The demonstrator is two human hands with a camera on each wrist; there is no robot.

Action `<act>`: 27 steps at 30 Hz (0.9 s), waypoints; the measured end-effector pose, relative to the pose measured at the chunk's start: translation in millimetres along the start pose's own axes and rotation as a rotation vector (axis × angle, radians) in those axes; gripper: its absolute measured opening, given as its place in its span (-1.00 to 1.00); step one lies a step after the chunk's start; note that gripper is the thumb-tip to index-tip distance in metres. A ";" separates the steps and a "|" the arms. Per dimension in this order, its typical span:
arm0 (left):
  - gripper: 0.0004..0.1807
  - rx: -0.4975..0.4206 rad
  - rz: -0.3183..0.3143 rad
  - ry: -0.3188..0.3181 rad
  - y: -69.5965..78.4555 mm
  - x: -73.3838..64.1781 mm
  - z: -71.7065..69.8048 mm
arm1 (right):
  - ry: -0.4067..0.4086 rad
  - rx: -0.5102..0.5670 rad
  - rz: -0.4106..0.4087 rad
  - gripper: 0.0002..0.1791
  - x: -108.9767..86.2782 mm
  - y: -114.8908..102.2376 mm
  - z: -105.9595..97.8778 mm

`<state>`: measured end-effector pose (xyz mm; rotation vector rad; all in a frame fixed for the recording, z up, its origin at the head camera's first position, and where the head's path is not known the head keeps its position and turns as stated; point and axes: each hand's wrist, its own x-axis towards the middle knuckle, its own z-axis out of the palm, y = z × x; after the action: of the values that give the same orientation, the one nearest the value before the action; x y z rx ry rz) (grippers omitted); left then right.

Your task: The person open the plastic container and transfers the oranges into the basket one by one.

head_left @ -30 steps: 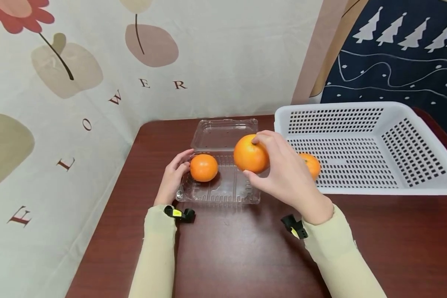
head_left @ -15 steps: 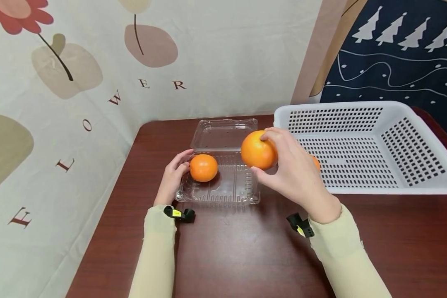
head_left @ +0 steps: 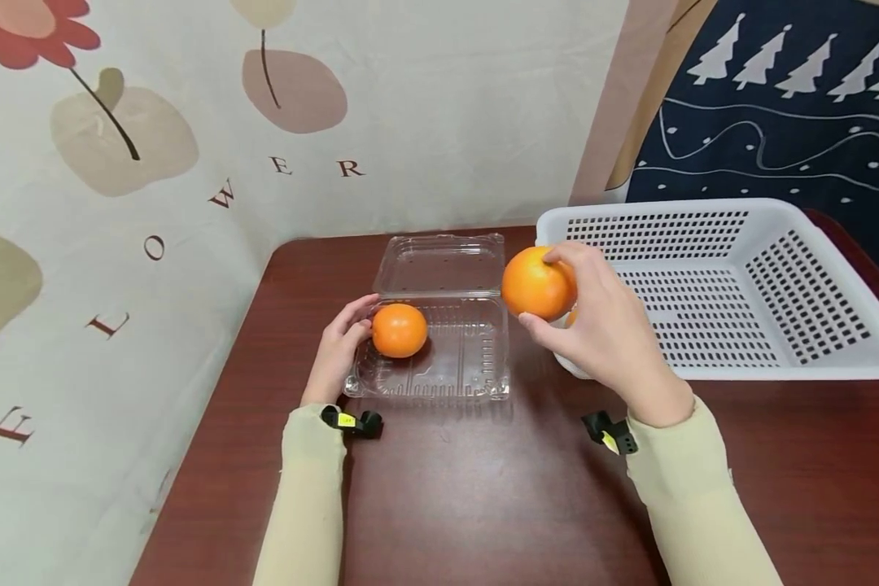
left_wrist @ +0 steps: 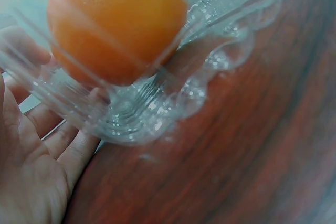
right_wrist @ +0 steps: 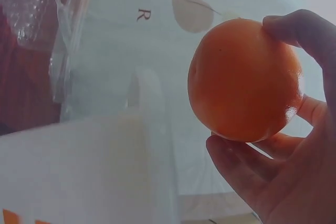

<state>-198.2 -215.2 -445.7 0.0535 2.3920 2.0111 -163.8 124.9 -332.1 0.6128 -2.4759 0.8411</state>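
Note:
My right hand [head_left: 610, 319] holds an orange [head_left: 538, 283] between thumb and fingertips, raised above the near left corner of the white basket [head_left: 703, 373]. In the right wrist view the same orange [right_wrist: 244, 80] sits against the fingers over the basket's rim. A second orange [head_left: 399, 330] lies in the left part of a clear plastic clamshell box [head_left: 457, 370], whose lid [head_left: 439, 264] is folded back. My left hand [head_left: 340, 350] rests along the box's left side; in the left wrist view its fingers [left_wrist: 58, 137] lie loosely against the outside wall.
Inside the basket, another orange [head_left: 571, 317] shows only as a sliver behind my right hand. The dark red-brown table [head_left: 476, 488] meets a printed cloth backdrop [head_left: 439, 163] at its far and left edges. The basket fills the table's right rear.
My right hand has carried its orange rightward and slightly up, from over the box to the basket's left end. It now covers most of the basket's orange. My left hand has stayed put.

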 end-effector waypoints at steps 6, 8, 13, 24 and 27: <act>-0.60 0.013 0.004 0.001 6.3 -4.6 1.8 | -0.004 0.020 0.080 -0.31 -1.2 5.4 -6.1; -0.60 0.018 0.001 0.002 6.4 -4.9 2.2 | -0.001 0.018 0.096 -0.31 -1.7 7.5 -8.8; -0.60 0.019 -0.002 0.003 6.7 -3.3 3.2 | -0.002 0.031 0.149 -0.29 -1.8 13.0 -17.8; -0.60 0.037 -0.002 0.012 10.3 0.7 2.1 | 0.011 0.080 0.220 -0.29 1.4 18.8 -31.7; -0.60 0.032 -0.019 0.010 9.2 -1.5 3.1 | 0.002 0.072 0.240 -0.29 -0.5 20.4 -32.1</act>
<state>-196.5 -210.6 -437.3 0.0207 2.4215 1.9701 -165.6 160.4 -318.7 0.3416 -2.5600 1.0237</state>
